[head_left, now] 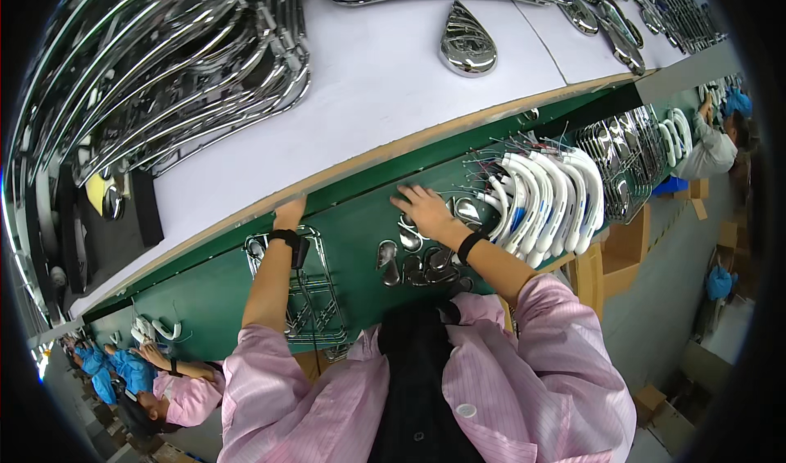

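Observation:
My left hand (290,214) is at the wooden front edge of the raised white shelf, above a stack of chrome wire frames (329,303). Its fingers are mostly hidden, so I cannot make out whether it holds anything. To the right, my right hand (426,212) is over the green bench with its fingers apart and nothing seen in them. Just below it lie several small, shiny, drop-shaped chrome parts (388,263). Beside that hand is a row of curved white pieces (536,209) with thin wires at their far ends.
Bent chrome tubes (188,62) are piled on the white shelf (368,70) at the far left. A large drop-shaped chrome part (467,44) rests on it too. Beyond the white pieces stand chrome parts in a rack (622,156). Other people work along the bench at both sides.

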A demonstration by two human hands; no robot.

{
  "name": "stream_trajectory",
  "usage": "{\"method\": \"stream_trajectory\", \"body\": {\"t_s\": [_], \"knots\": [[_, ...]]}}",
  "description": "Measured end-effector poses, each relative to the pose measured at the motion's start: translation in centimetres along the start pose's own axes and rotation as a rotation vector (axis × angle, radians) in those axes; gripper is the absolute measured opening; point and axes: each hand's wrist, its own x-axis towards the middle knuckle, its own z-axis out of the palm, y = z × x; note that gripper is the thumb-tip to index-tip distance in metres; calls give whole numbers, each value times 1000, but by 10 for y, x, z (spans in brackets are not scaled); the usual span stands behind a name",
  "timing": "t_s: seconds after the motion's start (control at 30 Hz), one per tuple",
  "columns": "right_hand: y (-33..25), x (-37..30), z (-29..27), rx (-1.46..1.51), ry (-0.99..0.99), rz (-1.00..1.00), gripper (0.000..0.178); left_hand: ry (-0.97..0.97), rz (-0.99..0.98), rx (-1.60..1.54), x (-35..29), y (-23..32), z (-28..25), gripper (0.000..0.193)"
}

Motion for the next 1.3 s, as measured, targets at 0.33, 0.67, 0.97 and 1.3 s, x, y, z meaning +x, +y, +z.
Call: {"method": "stream_trajectory", "body": {"t_s": [0.33,0.67,0.97,1.3], "knots": [[-48,-3,-37,906,200,400,49,490,377,-170,-130,68,-160,23],[-147,-55,-103,1873,-245,275,28,718,-11,-378,-229,102,-114,59],[-166,-49,-104,1731,-225,380,27,138,-261,-1780,-249,156,-61,25],[15,-35,5,-24,0,368,59,-57,-283,-1875,-255,145,-92,26]]}}
